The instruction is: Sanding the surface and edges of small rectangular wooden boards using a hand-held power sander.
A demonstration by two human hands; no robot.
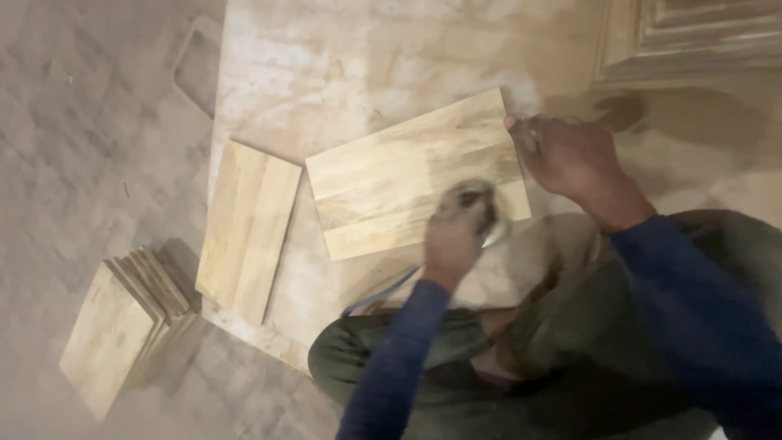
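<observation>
A pale wooden board lies tilted on a dusty plywood sheet. My left hand is closed on a small round tool, blurred, pressed on the board's near right part. A light cable runs from the tool along my left forearm. My right hand grips the board's right edge near its far corner. Both arms wear dark blue sleeves, and my bent legs in dark green trousers fill the lower right.
A second board lies to the left on the sheet. A leaning stack of several similar boards stands on the grey floor at lower left. A moulded wooden frame sits at the top right. Dust hangs in the air.
</observation>
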